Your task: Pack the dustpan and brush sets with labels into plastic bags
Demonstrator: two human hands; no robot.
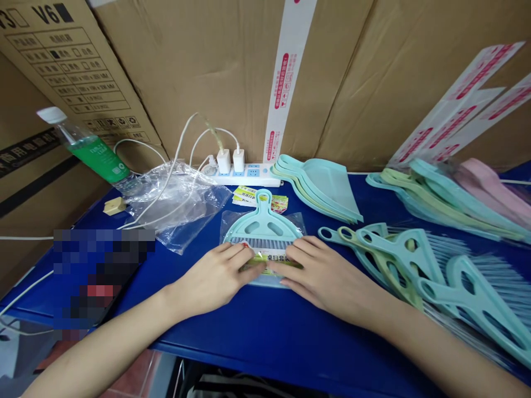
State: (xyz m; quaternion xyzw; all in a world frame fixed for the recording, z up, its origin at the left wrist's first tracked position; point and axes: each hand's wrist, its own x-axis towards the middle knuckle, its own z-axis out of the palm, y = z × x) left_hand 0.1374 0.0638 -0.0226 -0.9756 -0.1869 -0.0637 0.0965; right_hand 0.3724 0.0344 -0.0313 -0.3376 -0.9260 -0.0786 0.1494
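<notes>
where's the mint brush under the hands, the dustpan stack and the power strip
mint hand brush [263, 225], head view, on its plastic back
stack of dustpans [327, 188], head view, on the top pan's scoop
power strip [270, 178], head view, on its white casing

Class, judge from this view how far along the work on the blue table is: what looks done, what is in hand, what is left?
Done: a teal hand brush lies in a clear plastic bag. In hand: the left hand and right hand press a yellow-green printed label onto it. Left: the stacked dustpans by the power strip and the loose brushes at right sit unbagged.
</notes>
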